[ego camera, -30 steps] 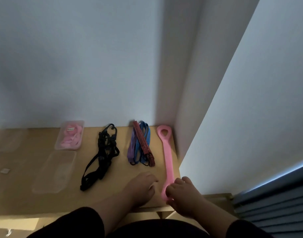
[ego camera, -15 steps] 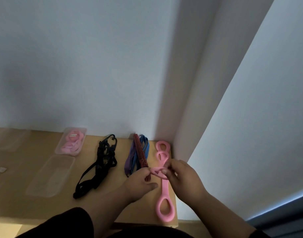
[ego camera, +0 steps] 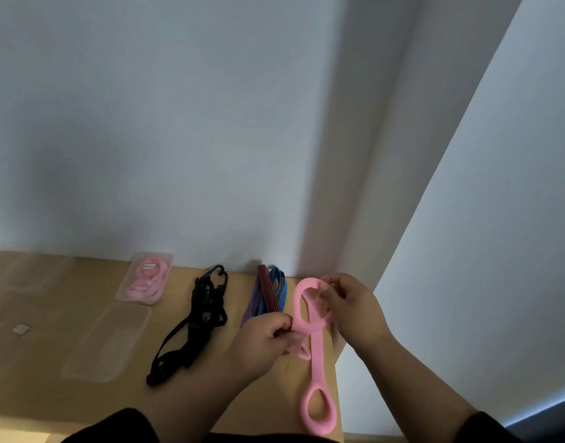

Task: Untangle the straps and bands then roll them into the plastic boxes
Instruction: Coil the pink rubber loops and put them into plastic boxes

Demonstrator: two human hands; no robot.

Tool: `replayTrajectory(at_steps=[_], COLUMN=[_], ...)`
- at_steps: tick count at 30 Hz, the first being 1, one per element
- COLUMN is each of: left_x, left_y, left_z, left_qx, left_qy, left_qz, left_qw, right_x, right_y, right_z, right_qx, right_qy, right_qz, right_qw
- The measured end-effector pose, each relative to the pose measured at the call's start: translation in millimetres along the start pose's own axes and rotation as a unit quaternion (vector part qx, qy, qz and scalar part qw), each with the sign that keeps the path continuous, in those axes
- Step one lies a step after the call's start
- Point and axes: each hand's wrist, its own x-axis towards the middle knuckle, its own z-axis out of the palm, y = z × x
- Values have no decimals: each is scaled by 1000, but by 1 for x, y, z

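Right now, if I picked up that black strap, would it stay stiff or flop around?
Probably floppy: the black strap lies in loose, bunched curves on the table. It likely snags too, since its loops cross over each other. It looks thin, so probably light, though the hook-like end by the wall may dangle and swing.

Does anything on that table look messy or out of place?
The black strap lies in a tangled heap mid-table, not yet rolled. The near plastic box holds nothing visible, while the far plastic box holds pink bands. Nothing looks spilled or broken.
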Motion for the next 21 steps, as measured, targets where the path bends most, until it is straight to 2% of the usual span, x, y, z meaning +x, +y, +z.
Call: replayTrajectory(at_steps=[2, 5, 9, 10, 14, 17, 20, 21], left_x=[0, -2, 0, 1, -2, -4, -2, -1], left_y=[-1, -10, -7, -6, -3, 1, 5, 8], left_z=[-2, -5, -19, -22, -28, -31, -34, -36], left_qx=[6, -34, 110, 118, 74, 34, -36, -71], left_qy=[-1, 53, 75, 73, 51, 30, 51, 59], left_qz=[18, 64, 162, 179, 166, 97, 41, 26], left_qw=[1000, 996, 978, 974, 982, 994, 997, 995], right_x=[4, 4, -1, -3, -11, -16, -25, -26], right_y=[3, 5, 5, 4, 5, 5, -4, -7], right_z=[6, 15, 26, 28, 35, 33, 25, 24], right_qx=[41, 76, 26, 17, 65, -2, 90, 75], right_qy=[-16, -45, -96, -116, -186, -166, -141, -146], right_qz=[46, 83, 124, 133, 184, 99, -21, -63], right_qw=[998, 993, 987, 984, 963, 981, 986, 984])
